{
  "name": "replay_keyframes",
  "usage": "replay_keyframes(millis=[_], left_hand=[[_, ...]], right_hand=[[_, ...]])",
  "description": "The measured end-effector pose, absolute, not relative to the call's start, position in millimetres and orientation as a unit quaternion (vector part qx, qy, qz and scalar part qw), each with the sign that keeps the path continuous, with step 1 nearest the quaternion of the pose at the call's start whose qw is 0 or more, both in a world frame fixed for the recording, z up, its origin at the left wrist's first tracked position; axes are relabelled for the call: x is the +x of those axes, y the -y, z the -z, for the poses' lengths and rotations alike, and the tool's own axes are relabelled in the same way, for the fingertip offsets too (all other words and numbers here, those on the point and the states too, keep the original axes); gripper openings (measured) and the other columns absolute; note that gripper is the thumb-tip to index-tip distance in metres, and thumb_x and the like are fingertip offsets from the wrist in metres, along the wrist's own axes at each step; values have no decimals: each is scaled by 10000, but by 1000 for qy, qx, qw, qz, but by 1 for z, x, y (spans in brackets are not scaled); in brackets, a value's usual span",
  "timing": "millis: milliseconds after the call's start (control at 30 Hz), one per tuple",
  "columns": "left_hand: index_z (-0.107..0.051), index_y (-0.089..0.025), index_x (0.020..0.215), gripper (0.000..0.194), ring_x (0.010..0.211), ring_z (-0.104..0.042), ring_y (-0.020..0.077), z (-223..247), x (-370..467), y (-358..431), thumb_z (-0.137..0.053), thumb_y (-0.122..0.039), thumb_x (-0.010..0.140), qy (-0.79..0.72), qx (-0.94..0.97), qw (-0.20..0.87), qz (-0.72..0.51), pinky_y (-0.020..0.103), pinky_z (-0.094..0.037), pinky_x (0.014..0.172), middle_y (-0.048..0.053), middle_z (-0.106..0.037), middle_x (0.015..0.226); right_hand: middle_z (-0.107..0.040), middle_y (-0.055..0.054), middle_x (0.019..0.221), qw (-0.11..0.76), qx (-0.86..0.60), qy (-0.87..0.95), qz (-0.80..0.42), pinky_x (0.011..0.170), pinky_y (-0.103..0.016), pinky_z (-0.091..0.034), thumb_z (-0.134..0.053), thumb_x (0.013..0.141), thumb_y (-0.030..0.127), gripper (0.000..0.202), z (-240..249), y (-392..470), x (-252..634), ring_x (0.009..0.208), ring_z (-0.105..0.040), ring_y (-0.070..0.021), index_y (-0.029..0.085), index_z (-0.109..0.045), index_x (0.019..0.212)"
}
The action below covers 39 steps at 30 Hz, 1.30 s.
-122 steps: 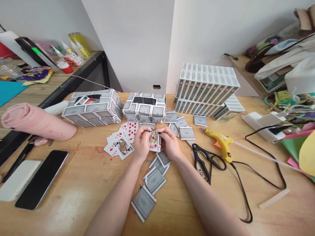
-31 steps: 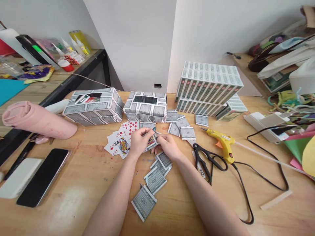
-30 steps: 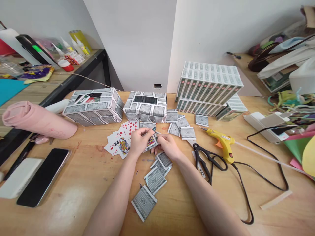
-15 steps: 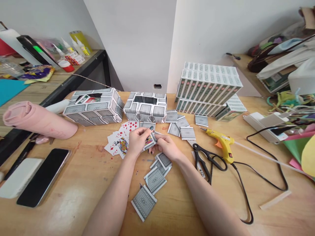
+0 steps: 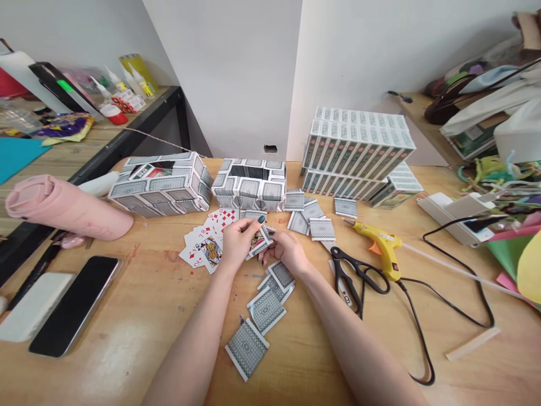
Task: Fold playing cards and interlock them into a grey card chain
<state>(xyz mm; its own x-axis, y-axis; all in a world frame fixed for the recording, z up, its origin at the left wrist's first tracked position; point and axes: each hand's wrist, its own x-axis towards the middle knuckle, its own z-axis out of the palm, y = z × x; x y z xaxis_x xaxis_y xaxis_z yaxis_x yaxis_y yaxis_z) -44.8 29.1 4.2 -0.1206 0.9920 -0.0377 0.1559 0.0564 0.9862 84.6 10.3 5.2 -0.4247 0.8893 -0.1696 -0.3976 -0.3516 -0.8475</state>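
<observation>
Between both hands is a playing card [image 5: 259, 241], face side up, with its edges folded. My left hand [image 5: 239, 241] pinches its left side, thumb on top. On its right edge the fingers of my right hand [image 5: 288, 248] are closed. Face-up cards [image 5: 211, 250] fan out left of my left hand. Folded cards with grey patterned backs [image 5: 266, 309] trail toward me below the hands, and more of them [image 5: 322, 229] lie to the right. Behind the hands stand two boxes covered in folded cards, a smaller one [image 5: 250, 185] and a longer one [image 5: 160, 185].
Black scissors [image 5: 354, 272] and a yellow glue gun [image 5: 382, 247] with its cable lie at the right. Stacked card boxes [image 5: 355, 148] stand behind them. A white power strip [image 5: 454, 220] is farther right. At the left are a pink roll [image 5: 70, 207] and a phone [image 5: 75, 305].
The fingers of my right hand have shifted slightly along the right edge of the held card, and the card has tilted a little. My left hand keeps nearly the same place.
</observation>
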Motion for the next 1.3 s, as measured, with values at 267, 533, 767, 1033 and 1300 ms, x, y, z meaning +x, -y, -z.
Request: replay_keyframes(millis=[267,533,767,1033,1300], left_hand=[[-640,-151,918,411,727,-629,174,-4,-46,-34,-615,-506,712,-518,413,533,-527,262,-479,617,52,-680,829],[-618,-146,802,273,724,-599,139,-4,-41,-30,-697,-363,658,-543,456,475,-520,235,-453,669,25,-666,788],[-598,-143,664,259,593,-493,100,-3,-42,-29,-661,-392,697,-564,460,442,-524,209,-385,583,-20,-573,611],[-576,-166,729,270,548,-418,100,-3,-39,-23,-535,-419,813,-563,576,392,-445,209,-324,506,-31,-482,586],[-617,-167,846,237,636,-503,125,1,-37,-25,-550,-389,800,-577,538,385,-480,221,-389,592,4,-593,711]], right_hand=[[-648,-17,703,517,-400,392,-648,515,-258,-525,-605,728,528,353,0,-14,83,564,-623,-136,199,-499,799],[-587,12,680,548,-416,343,-640,544,-313,-556,-653,710,432,327,9,-17,81,626,-658,-171,221,-407,757],[-574,9,736,549,-476,412,-551,615,-280,-514,-641,699,299,182,8,-14,83,654,-555,-135,204,-492,742],[-660,-47,843,555,-470,429,-536,732,-294,-464,-585,781,383,238,-1,-16,90,796,-582,-177,175,-647,878],[-511,57,649,500,-440,457,-590,396,-195,-391,-487,850,425,216,3,-12,86,429,-445,-70,218,-472,909]])
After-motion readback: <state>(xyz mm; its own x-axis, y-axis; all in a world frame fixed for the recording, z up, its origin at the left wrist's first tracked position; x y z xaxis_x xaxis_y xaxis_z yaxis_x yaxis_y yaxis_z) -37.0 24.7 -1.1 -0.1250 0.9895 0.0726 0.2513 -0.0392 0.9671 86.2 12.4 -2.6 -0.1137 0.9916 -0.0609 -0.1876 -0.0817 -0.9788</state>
